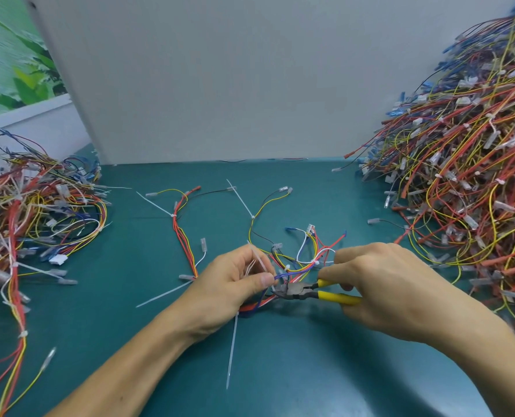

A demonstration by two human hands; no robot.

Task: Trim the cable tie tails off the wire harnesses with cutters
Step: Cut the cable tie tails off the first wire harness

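One pair of cutters: the right hand is gripping its two yellow handles — the left hand, just left of the cutters, is pinching one wire harness at their tip.

Yellow-handled cutters are held level, jaws set leftward against the harness of red, yellow and blue wires. One white tail is stood up there; another is laid nearer.

Bright, even light falls from overhead, leaving only faint soft shadows on the desk. The edges bow and soften, and the wire pile at the right looks blurred.
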